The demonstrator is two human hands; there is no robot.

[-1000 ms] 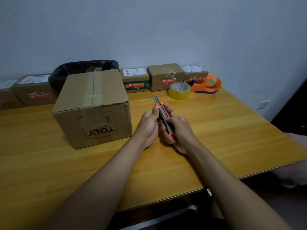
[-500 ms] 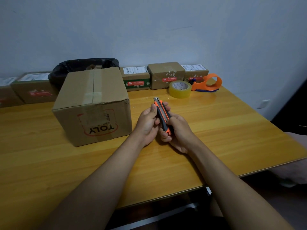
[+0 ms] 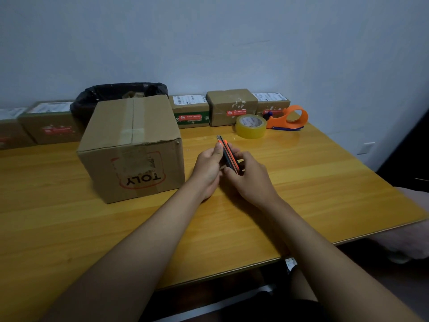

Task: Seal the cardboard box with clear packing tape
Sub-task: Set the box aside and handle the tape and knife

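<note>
A closed cardboard box [image 3: 132, 145] printed with an upside-down "TOLY" stands on the wooden table [image 3: 313, 177], with tape along its top seam and down its front. To its right I hold an orange and black utility knife [image 3: 228, 153] in both hands just above the table. My left hand [image 3: 207, 169] grips its left side with the thumb near the tip. My right hand [image 3: 249, 176] wraps its lower end. A roll of clear packing tape [image 3: 250, 126] lies beyond the knife, and an orange tape dispenser [image 3: 291, 118] sits right of the roll.
Several small taped parcels [image 3: 232, 106] line the wall at the table's back edge. A bin with a black bag [image 3: 116, 94] stands behind the box. The table's right and front edges drop off near my right forearm.
The blade that stuck out of the knife's tip a second ago has slid back into the handle. My hands have stayed in about the same place.
</note>
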